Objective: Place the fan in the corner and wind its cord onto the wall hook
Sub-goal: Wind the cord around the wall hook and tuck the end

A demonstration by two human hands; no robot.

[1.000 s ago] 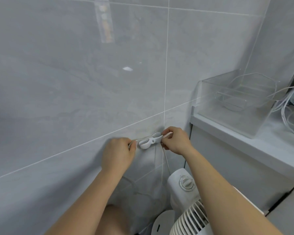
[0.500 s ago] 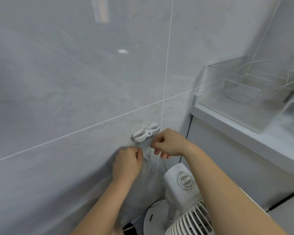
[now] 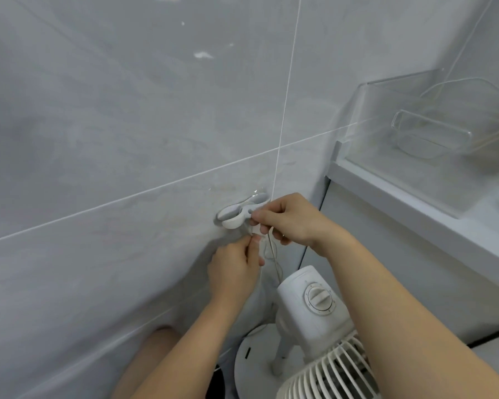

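Head view: clear bin (image 3: 432,131) on ledge (image 3: 421,203) beside tiled wall (image 3: 127,125).

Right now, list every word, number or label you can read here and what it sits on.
None can be read.
The fan has small marks around its dial: too small and blurred to read.
The wall hook and clear bin show no print.

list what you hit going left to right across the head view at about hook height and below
left hand → wall hook → right hand → fan → clear bin on the shelf
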